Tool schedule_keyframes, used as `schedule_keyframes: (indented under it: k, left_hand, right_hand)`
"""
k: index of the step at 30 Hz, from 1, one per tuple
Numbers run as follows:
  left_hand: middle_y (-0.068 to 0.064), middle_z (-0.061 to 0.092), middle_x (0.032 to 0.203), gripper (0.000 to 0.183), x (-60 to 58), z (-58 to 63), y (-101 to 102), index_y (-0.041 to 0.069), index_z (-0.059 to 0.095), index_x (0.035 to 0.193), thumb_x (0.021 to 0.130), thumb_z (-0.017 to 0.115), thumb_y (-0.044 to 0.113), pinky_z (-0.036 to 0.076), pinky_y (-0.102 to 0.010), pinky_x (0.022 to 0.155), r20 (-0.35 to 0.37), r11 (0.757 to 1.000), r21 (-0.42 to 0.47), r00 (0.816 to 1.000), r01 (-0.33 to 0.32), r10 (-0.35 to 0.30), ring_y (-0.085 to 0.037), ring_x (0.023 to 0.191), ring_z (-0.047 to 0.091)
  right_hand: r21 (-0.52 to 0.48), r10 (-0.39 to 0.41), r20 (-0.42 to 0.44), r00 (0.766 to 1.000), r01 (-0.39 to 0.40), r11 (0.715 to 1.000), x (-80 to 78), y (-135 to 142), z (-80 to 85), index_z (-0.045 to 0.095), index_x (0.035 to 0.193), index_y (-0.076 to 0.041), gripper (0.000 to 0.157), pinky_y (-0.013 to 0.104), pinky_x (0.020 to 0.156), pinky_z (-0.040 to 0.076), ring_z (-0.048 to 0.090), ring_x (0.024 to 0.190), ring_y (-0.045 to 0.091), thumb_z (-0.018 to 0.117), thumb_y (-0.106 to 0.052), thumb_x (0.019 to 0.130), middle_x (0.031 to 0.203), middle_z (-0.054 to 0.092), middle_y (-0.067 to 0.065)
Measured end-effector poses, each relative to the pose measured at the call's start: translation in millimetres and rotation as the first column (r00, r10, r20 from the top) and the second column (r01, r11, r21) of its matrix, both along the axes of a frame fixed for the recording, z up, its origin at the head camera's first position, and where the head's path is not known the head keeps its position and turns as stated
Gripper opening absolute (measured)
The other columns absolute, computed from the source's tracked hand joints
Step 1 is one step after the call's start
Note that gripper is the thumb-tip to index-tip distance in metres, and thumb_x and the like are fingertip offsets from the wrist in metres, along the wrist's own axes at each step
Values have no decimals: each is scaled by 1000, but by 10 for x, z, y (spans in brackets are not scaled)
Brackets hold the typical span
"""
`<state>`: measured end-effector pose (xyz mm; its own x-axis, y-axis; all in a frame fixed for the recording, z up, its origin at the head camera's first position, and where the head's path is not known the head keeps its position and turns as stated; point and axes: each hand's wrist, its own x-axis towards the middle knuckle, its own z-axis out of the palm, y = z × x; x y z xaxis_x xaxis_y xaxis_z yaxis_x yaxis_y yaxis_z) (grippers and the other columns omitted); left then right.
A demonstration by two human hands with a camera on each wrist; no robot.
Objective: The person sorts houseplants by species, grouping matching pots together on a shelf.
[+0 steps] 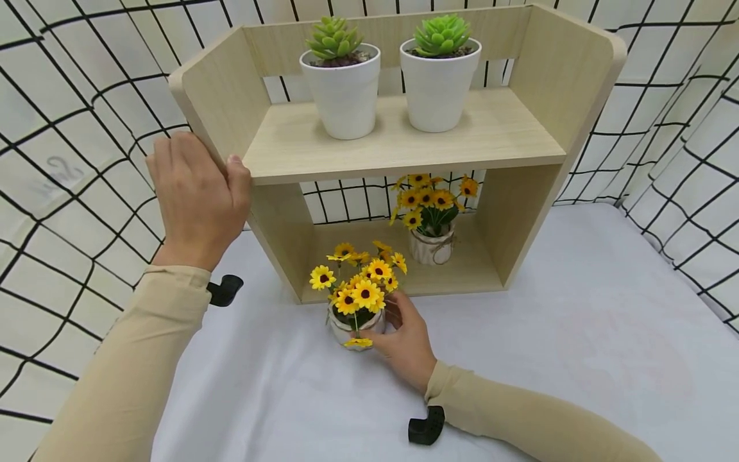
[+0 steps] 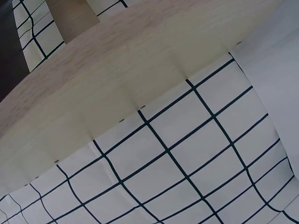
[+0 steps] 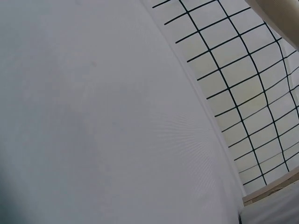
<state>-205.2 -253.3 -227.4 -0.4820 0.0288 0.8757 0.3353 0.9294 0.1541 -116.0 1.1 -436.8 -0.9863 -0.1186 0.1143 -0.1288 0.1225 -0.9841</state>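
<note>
My left hand (image 1: 199,192) grips the front edge of the left side panel of a pale wooden two-level shelf (image 1: 404,154), thumb on the inner side and fingers around the outside. That panel (image 2: 121,79) fills the upper part of the left wrist view. In front of the shelf's lower left, my right hand (image 1: 407,340) holds a small whitish pot of yellow artificial sunflowers (image 1: 366,295) from its right side, thumb in front. Some fingers are hidden behind the pot. A similar sunflower pot (image 1: 433,247) stands in the lower compartment, right of its middle.
Two white pots with green succulents, one at left (image 1: 343,96) and one at right (image 1: 439,86), stand on the upper board. Black wire grid (image 1: 75,186) bounds the back and both sides. White cloth (image 1: 577,308) covers the table, also filling most of the right wrist view.
</note>
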Motion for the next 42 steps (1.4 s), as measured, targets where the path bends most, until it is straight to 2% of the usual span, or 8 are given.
schedule_keyframes:
  k: [12,23,34,42]
  left_hand:
    - [-35,48,99,52,19,0,-28,-13,47,110,99,36,36,26,-56,85,18,1000,-8,1000,-16,16,-50,94,38]
    - [-35,48,99,52,22,32,-38,-14,48,110,99,36,35,27,-56,86,4,1000,-6,1000,-12,12,-50,94,38]
    - [-34,48,98,51,17,6,-46,-13,48,108,99,35,35,27,-56,85,17,1000,-20,1000,-23,23,-49,92,37]
    - [-34,48,96,48,1,4,-12,-13,48,106,98,37,34,28,-56,86,-2,1000,-22,1000,-1,1,-49,91,37]
  right_hand:
    - [-40,27,35,999,-25,999,-34,58,47,57,135,-11,69,46,118,44,57,139,34,91,-9,74,148,57,11]
    - [-65,70,59,996,-66,996,-99,213,96,56,138,-10,71,36,117,43,56,141,31,88,0,75,149,55,11]
    - [-39,116,9,993,-116,992,-193,307,214,55,138,-6,72,32,117,44,54,143,32,88,1,75,150,55,13]
    - [-54,119,-46,992,-122,991,-348,322,304,55,136,-4,70,31,116,45,54,141,33,87,4,75,147,54,15]
